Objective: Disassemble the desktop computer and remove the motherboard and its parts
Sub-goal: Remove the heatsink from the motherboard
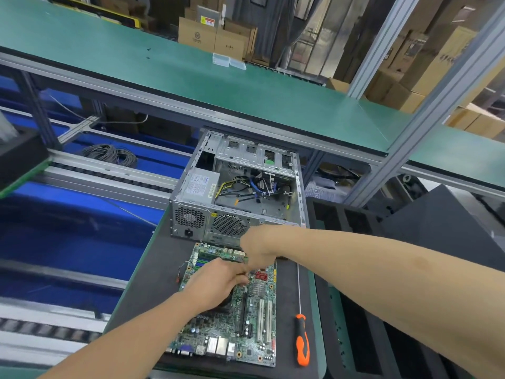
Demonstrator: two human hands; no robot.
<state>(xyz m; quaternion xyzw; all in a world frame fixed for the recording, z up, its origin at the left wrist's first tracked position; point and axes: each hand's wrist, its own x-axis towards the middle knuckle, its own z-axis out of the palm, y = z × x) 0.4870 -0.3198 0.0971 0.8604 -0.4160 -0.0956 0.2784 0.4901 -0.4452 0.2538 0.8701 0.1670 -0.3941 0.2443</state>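
Motherboard (240,318) lay flat on the bench mat (153,269), far edge just short of the open case (191,187), bare mat on its left, screwdriver (302,340) apart on its right. Left hand (218,280) and right hand (257,247) met over the board's far half, fingers curled down; couldn't tell what they gripped.

motherboard (246,310) flat on mat | open computer case (237,187) behind it

shelf: green top (164,72), aluminium frame (426,121) | behind: cardboard boxes (196,34) (stacked) | left: roller track (109,173)
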